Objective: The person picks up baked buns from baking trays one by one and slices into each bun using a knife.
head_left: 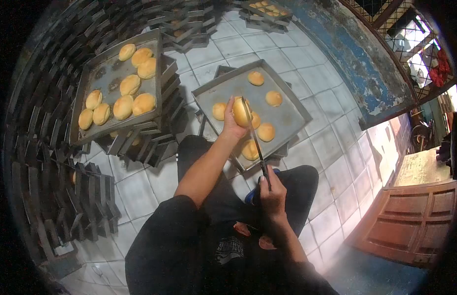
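My left hand (233, 123) is closed around a golden bread bun (241, 112), held up over a metal baking tray (297, 105). In my right hand (273, 194) is the dark handle of a long knife (255, 138). The blade reaches up along the right side of the held bun; whether it has cut in, I cannot tell. Several loose buns lie on the tray below, among them one bun (274, 98) at the right and another bun (249, 149) at the near edge. My left hand partly hides the tray's left side.
At left, a second tray (98, 78) of several buns tops a stack of trays. Tall stacks of dark trays (46, 123) line the left side. Farther off is another tray of buns (268, 9). A wooden panelled door (405, 221) stands at right, on the white tiled floor (332, 189).
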